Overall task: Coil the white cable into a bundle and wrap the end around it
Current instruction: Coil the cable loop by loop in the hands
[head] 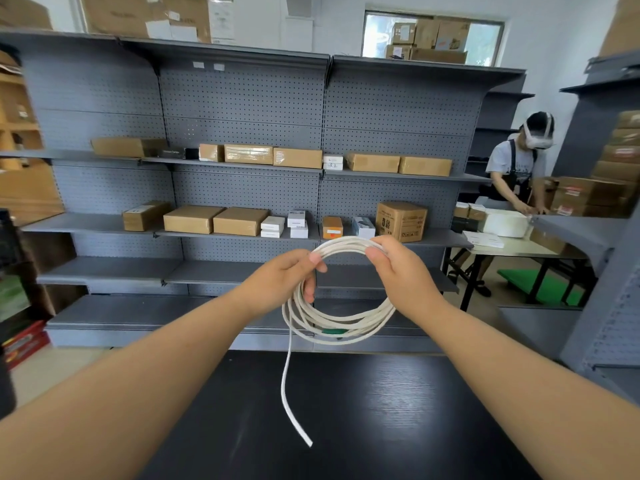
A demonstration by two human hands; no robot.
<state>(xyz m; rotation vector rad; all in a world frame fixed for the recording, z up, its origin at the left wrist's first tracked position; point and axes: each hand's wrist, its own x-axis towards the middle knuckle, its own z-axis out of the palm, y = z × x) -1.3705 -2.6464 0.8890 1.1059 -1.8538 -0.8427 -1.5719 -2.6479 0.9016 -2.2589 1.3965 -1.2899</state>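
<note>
Forearms (138, 375) reach over the black table (398, 420); the left hand (280, 278) pinches the coiled white cable (346, 322) at its left side, the right hand (405, 271) clasps its top. Its loose tail (285, 382) hangs near-vertical below the left hand, the nearer one.

The left hand (287, 278) and right hand (405, 275) cover the cable (346, 322) where they grip it, at the coil's top. A green patch (334, 330) at the lower loops is too blurred to identify. The bench (398, 410) runs off the lower edge. Labels on the boxes (401, 221) are too small to read.
</note>
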